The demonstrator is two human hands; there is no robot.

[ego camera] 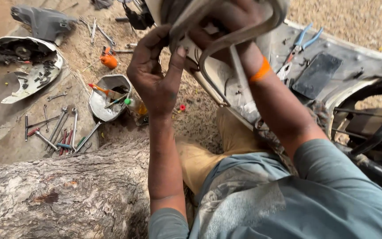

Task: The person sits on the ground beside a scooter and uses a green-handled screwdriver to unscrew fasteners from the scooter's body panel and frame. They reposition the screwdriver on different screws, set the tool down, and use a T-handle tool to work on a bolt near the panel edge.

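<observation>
Hands meet at the top of the view on a beige plastic scooter panel [226, 26], held up above the sandy ground. The left hand [155, 75] pinches the panel's lower edge, thumb pressed against it and fingers curled over the rim. The right hand [226, 22] reaches inside the panel's curved frame, fingers closed around the inner part; an orange band [260, 71] circles that wrist just below the panel. Right of the panel, blue-handled pliers [299, 46] and a dark flat phone [317, 75] lie on a grey body part [368, 62]. Left of the panel and lower, a small metal bowl [107, 99] holds odds and ends, with wrenches and screwdrivers [56, 130] spread farther left. A thick tree trunk [63, 194] lies well below the panel.
</observation>
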